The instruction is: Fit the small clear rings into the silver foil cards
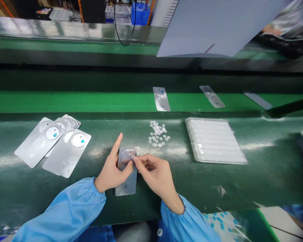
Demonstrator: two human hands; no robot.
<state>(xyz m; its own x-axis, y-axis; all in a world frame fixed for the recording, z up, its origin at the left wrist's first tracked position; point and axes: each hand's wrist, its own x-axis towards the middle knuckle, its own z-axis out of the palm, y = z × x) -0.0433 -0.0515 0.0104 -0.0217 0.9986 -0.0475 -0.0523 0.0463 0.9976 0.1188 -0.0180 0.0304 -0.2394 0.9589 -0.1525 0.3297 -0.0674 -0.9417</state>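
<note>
A thin silver-grey plate [127, 186] with rounded corners and a round dark window lies on the green bench in front of me. My left hand [113, 173] grips its left side, thumb over the face near the window and index finger pointing up and away. Thumb and forefinger of my right hand [156, 173] pinch a small whitish round disc [133, 157] at the window's right edge. Just beyond, a loose cluster of similar clear discs [157, 131] is scattered. To the left, several matching plates [63, 161] overlap, some showing blue tabs by their windows.
A clear-covered tray [215, 141] with white rows sits to the right. Three plates, including one near the middle [162, 99], lie on the bright green belt [91, 102] beyond the bench. A pale board [204, 27] hangs above. Bottom right, a bag [222, 225] holds blue bits.
</note>
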